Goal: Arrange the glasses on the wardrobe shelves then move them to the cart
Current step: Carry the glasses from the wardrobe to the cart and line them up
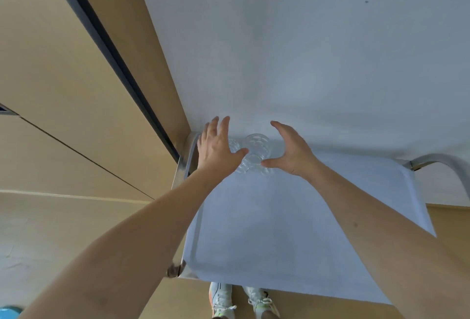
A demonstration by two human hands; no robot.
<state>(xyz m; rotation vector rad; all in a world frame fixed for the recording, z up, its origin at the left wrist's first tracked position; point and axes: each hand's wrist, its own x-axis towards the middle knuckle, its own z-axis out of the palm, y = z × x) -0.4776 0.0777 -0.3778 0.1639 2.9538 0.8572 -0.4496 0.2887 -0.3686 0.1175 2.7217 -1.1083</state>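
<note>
Seen from above: pale cloth-covered cart top with metal handles, pushed against a white wall, tan wardrobe panels at left. Clear glasses clustered at the cart's far left corner. Left hand spread flat over them, right hand open beside, neither gripping. White sneakers below. No legible writing.

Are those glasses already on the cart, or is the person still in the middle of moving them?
Done: a small cluster of clear glasses stands at the far corner of the cart's white-covered top, by the wall. In hand: nothing is gripped; the left hand and right hand are spread open on either side of the cluster, as if just setting or nudging it. Left: unclear, since no wardrobe shelf shows here.
</note>
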